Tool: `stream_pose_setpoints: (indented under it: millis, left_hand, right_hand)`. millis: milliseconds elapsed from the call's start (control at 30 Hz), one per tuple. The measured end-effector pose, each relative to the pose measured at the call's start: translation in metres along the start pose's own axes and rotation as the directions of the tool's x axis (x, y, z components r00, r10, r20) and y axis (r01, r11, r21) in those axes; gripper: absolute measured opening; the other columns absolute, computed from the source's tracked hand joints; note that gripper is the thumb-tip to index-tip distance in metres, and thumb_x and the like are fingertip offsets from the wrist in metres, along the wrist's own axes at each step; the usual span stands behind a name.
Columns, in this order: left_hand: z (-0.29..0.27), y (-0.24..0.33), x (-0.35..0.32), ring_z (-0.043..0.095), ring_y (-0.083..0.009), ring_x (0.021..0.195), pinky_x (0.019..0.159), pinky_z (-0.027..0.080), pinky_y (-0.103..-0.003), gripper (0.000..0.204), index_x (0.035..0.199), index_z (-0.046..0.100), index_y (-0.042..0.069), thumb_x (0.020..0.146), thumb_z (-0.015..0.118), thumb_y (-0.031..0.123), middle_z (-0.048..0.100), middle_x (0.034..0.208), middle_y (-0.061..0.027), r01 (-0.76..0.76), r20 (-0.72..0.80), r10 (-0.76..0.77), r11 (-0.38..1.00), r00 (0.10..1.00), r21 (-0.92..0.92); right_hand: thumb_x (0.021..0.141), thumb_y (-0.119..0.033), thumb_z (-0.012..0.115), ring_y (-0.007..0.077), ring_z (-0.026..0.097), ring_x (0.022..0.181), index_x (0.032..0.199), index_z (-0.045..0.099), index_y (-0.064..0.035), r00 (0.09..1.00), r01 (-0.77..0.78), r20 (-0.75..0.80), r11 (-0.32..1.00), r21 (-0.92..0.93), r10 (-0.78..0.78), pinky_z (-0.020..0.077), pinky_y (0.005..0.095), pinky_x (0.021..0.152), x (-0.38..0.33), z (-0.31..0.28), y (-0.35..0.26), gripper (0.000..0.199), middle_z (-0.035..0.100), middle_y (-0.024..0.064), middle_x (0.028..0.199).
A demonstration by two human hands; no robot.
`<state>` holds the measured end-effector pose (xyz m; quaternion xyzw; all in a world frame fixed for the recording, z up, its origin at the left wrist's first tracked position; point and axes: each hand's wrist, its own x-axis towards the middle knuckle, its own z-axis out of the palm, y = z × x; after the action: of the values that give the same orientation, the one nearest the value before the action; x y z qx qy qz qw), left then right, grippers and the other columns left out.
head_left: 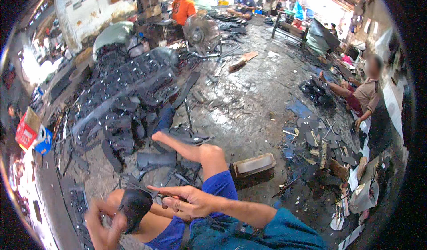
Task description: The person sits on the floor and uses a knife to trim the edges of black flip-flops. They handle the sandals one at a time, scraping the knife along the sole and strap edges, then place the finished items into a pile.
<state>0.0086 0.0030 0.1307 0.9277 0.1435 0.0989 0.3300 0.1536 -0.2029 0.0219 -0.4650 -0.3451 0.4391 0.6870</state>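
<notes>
Floor (249,103) was wet, dark concrete, littered. Just right of the right hand (187,201) sat a small wooden box (253,167). Ahead of both hands, a big heap of black rubber pieces (129,89). Farther right of the right hand, scattered black scraps (320,143). Well ahead, a wood plank (242,62) lay flat.

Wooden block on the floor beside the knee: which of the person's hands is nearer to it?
Right. The right hand sits just lower-left of the wooden block, gripping scissors. The left hand is farther left, holding a black rubber piece.
</notes>
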Motion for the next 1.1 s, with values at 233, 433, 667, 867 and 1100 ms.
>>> stream_pose_setpoints:
  millis: [233, 433, 667, 867, 1100]
  left_hand:
    - [0.170, -0.050, -0.043, 0.059, -0.0229, 0.105, 0.093, 0.045, -0.036, 0.046, 0.120, 0.054, 0.004, 0.087, 0.064, 0.035, 0.061, 0.118, -0.0083, 0.268, 0.277, -0.085, -0.104, 0.957, -0.958]
    - [0.190, -0.017, 0.030, 0.060, -0.0211, 0.103, 0.095, 0.047, -0.039, 0.040, 0.115, 0.060, 0.009, 0.092, 0.058, 0.041, 0.064, 0.114, -0.0047, -0.123, -0.002, -0.408, -0.271, 0.913, -0.955]
    - [0.179, -0.033, 0.035, 0.064, -0.0168, 0.093, 0.085, 0.053, -0.036, 0.040, 0.111, 0.062, 0.014, 0.081, 0.072, 0.039, 0.067, 0.104, -0.0009, -0.016, 0.229, -0.576, -0.389, 0.784, -0.921]
    - [0.190, -0.029, 0.004, 0.067, -0.0173, 0.092, 0.079, 0.056, -0.033, 0.034, 0.109, 0.062, 0.014, 0.082, 0.072, 0.032, 0.068, 0.101, -0.0004, 0.038, 0.266, -0.565, -0.382, 0.781, -0.923]
    - [0.211, -0.046, -0.033, 0.065, -0.0188, 0.081, 0.076, 0.054, -0.033, 0.030, 0.102, 0.061, 0.004, 0.090, 0.060, 0.031, 0.067, 0.090, -0.0062, 0.141, 0.285, -0.567, -0.284, 0.773, -0.948]
  right_hand:
    - [0.101, -0.023, 0.043, 0.0067, 0.046, 0.073, 0.145, 0.036, -0.0125, 0.982, 0.074, -0.164, 0.991, -0.109, -0.091, 0.0438, 0.0228, 0.066, -0.032, -0.007, 0.041, 0.046, 0.056, -0.0014, 0.088]
    - [0.096, -0.017, 0.053, 0.0076, 0.048, 0.065, 0.142, 0.038, -0.0066, 0.926, 0.068, -0.323, 0.927, -0.370, -0.197, 0.0442, 0.0230, 0.062, -0.039, -0.008, 0.048, 0.049, 0.055, 0.0015, 0.078]
    - [0.083, -0.016, 0.070, 0.0251, 0.066, 0.071, 0.110, 0.063, 0.0003, 0.758, -0.208, -0.523, 0.615, -0.760, -0.390, 0.0540, 0.0327, 0.063, -0.102, 0.018, 0.080, 0.032, 0.068, 0.0158, 0.090]
    - [0.082, -0.015, 0.071, 0.0281, 0.067, 0.074, 0.108, 0.065, -0.0005, 0.772, -0.275, -0.525, 0.555, -0.785, -0.360, 0.0546, 0.0341, 0.064, -0.114, 0.026, 0.067, 0.031, 0.069, 0.0161, 0.091]
    - [0.084, -0.018, 0.070, 0.0228, 0.065, 0.059, 0.106, 0.066, -0.0030, 0.827, -0.374, -0.553, 0.637, -0.674, -0.099, 0.0522, 0.0328, 0.055, -0.112, 0.032, 0.050, 0.028, 0.067, 0.0134, 0.079]
